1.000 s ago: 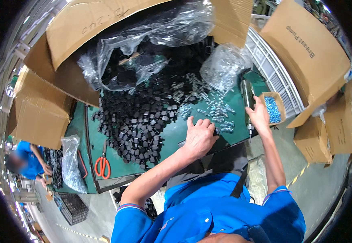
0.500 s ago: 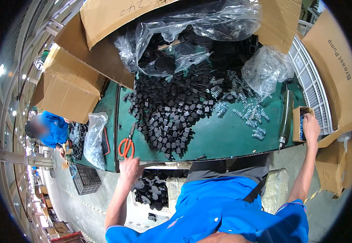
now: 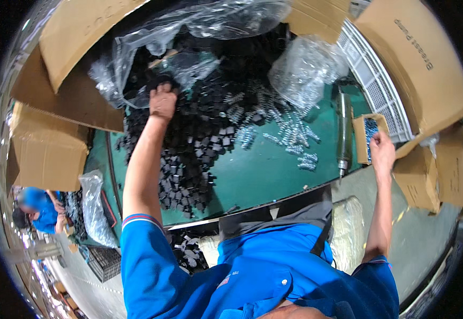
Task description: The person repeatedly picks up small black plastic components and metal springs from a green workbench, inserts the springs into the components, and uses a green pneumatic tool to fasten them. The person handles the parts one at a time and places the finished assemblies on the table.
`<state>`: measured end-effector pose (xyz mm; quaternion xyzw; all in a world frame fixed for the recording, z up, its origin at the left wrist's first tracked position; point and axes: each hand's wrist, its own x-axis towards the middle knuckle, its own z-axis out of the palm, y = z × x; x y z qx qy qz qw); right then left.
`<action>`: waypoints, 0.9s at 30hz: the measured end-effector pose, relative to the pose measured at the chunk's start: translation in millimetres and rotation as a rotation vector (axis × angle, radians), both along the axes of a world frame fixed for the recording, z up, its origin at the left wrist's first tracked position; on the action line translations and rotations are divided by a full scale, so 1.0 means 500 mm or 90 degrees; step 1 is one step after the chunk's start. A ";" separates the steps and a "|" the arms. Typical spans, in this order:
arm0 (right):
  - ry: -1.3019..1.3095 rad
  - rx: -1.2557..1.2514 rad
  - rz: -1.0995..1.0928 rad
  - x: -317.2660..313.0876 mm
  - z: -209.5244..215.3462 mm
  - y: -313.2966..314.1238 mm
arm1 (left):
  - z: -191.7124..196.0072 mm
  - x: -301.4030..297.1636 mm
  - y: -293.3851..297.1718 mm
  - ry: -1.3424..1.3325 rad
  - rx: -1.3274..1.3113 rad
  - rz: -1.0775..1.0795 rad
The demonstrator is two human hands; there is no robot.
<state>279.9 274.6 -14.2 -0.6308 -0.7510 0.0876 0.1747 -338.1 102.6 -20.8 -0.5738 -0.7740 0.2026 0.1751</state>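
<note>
My left hand [image 3: 163, 102] reaches far over the table. Its fingers close on a black round part [image 3: 159, 82] at the mouth of a clear plastic bag [image 3: 127, 58]. Below that forearm spreads a heap of small black square pieces [image 3: 183, 178]. My right hand [image 3: 382, 151] is at the near edge of a small cardboard box [image 3: 363, 139] holding small blue-silver pieces [image 3: 370, 127]. Its fingertips are pinched together, and what they hold is too small to make out. Metal springs [image 3: 295, 135] lie loose in the middle.
A powered screwdriver [image 3: 344, 130] lies left of the small box. Behind are a crumpled plastic bag [image 3: 306, 69] and a white plastic crate [image 3: 378, 80]. Large cartons [image 3: 50, 146] flank the green table [image 3: 253, 186]. Another person [image 3: 42, 207] works at far left.
My left hand has gone from the orange-handled scissors at the front edge to the black parts at the back. My right hand has drawn back from inside the small box. The whole view has shifted.
</note>
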 end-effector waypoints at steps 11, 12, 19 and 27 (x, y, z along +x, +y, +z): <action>0.190 0.036 -0.062 0.003 -0.013 0.000 | 0.188 0.141 -0.131 -0.208 0.265 -0.045; 0.193 0.060 -0.058 0.005 -0.011 -0.004 | 0.218 0.177 -0.142 -0.245 0.295 -0.076; 0.153 0.057 -0.063 -0.004 -0.001 -0.005 | 0.243 0.378 -0.203 -1.312 0.286 0.160; 0.576 -0.031 0.038 0.046 0.025 -0.051 | 0.102 0.486 -0.042 -1.260 -0.076 0.017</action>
